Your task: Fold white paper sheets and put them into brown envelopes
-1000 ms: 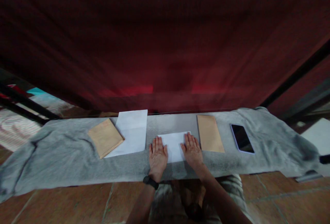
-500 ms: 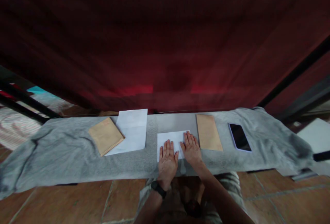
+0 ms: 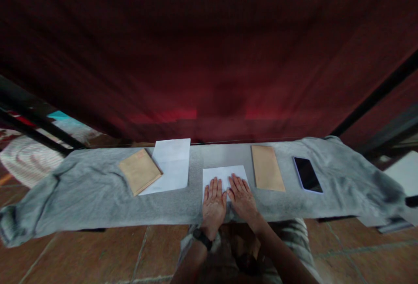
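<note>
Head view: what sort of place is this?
Probably a makeshift desk at home: a narrow top draped in grey cloth, a dark red curtain behind, terracotta floor tiles below, paper and brown envelopes laid out.

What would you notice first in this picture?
A huge dark red curtain fills the top. Below it, the left hand and right hand lie flat, side by side, on a white paper in the middle of a grey cloth. A brown envelope and a black phone lie to the right.
</note>
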The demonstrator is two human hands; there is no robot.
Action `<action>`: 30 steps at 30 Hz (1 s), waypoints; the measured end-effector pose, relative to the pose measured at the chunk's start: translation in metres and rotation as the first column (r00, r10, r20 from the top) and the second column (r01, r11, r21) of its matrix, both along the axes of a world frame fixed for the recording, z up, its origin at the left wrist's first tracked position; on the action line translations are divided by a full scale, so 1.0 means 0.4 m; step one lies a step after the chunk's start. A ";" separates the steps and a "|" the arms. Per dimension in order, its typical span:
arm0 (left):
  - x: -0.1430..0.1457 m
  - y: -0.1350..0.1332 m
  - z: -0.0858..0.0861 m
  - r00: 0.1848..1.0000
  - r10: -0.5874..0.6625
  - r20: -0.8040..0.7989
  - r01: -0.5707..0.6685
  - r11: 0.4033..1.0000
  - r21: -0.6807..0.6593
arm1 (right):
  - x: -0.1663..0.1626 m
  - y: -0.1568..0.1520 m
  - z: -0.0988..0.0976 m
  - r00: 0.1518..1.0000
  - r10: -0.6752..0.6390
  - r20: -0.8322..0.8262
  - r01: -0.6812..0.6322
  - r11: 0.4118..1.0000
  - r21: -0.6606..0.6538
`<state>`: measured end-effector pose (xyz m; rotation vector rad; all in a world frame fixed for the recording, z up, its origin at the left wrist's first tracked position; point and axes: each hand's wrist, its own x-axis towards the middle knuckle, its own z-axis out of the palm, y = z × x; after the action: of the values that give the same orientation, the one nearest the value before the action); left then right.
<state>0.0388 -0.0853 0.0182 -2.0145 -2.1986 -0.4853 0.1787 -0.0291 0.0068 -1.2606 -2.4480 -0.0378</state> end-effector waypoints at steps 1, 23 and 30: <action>-0.005 -0.004 0.001 1.000 0.009 0.005 -0.009 1.000 0.009 | 0.010 0.002 -0.001 1.000 -0.012 0.000 0.012 1.000 0.010; 0.030 0.058 0.006 0.997 -0.059 0.048 0.061 0.997 -0.038 | 0.070 -0.009 -0.027 0.989 -0.149 0.002 0.148 0.988 0.048; 0.038 0.129 -0.002 0.998 -0.060 0.037 0.062 0.995 -0.075 | 0.069 -0.010 -0.019 0.988 -0.153 0.012 0.153 0.988 0.028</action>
<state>0.0540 -0.0337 0.0175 -2.1333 -2.2136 -0.4532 0.2062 -0.0333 -0.0006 -1.4385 -2.3491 -0.1205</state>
